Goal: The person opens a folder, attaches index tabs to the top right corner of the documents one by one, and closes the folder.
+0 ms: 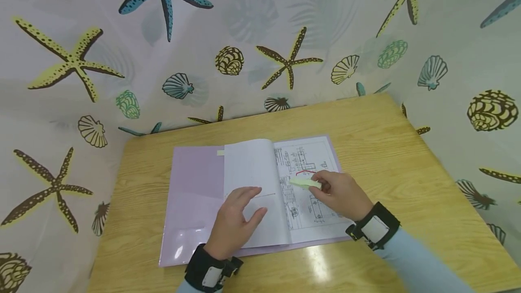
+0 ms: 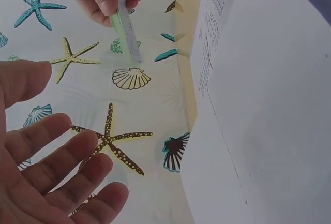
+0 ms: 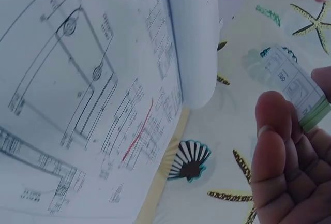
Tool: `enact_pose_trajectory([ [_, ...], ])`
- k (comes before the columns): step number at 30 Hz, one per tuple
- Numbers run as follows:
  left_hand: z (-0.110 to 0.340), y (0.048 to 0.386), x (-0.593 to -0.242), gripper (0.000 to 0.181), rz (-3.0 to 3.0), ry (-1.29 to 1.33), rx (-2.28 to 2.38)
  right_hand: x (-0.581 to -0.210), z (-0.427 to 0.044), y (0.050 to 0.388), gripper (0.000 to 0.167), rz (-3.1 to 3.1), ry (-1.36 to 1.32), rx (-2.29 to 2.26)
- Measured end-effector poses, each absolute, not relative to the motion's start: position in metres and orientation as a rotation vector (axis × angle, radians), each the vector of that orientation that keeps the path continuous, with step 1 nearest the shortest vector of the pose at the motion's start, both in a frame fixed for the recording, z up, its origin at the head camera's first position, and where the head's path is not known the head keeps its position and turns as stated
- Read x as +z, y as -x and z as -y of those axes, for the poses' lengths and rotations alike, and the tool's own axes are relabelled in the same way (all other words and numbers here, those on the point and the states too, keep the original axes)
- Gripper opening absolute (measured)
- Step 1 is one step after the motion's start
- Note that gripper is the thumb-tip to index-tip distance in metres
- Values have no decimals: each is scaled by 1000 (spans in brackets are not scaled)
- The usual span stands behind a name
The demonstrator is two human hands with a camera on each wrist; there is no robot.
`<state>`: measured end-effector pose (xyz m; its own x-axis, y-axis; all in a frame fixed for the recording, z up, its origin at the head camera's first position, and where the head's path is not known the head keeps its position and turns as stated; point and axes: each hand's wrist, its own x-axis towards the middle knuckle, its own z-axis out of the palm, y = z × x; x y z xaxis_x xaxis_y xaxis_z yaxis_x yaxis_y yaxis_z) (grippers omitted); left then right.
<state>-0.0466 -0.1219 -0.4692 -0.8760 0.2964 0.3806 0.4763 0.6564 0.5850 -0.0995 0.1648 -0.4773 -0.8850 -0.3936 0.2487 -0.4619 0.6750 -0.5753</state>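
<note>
A lilac folder (image 1: 195, 175) lies spread on the table, with a blank white page (image 1: 249, 166) on its left and a sheet of technical drawings (image 1: 299, 225) on its right. Between thumb and fingers, my right hand (image 1: 343, 195) pinches a small light-green paper strip (image 1: 300, 182) over the drawings. One face of that strip (image 3: 292, 81) is white with fine print. My left hand (image 1: 233, 225) is over the blank page, fingers loosely extended and thumb apart, holding nothing. In the left wrist view its palm (image 2: 31, 188) is bare.
A pale tab (image 1: 220, 153) sticks out from the blank page's upper left edge. The drawing sheet carries a curved red line (image 3: 138, 133). The wooden table (image 1: 386, 148) extends around the folder, against a curtain (image 1: 252, 12) patterned with starfish and shells.
</note>
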Motion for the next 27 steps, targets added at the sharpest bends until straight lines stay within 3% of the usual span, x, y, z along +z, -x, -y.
enact_pose_trajectory([
  [9,111,50,-465,59,2693,738,-1053,-468,-130,88,17,2595,-1161,1071],
  [16,110,52,-466,44,2733,810,-1159,-464,-114,86,18,2562,-1333,1090],
  [27,110,52,-466,28,2700,772,-1219,-463,-110,87,23,2521,-1337,1166],
])
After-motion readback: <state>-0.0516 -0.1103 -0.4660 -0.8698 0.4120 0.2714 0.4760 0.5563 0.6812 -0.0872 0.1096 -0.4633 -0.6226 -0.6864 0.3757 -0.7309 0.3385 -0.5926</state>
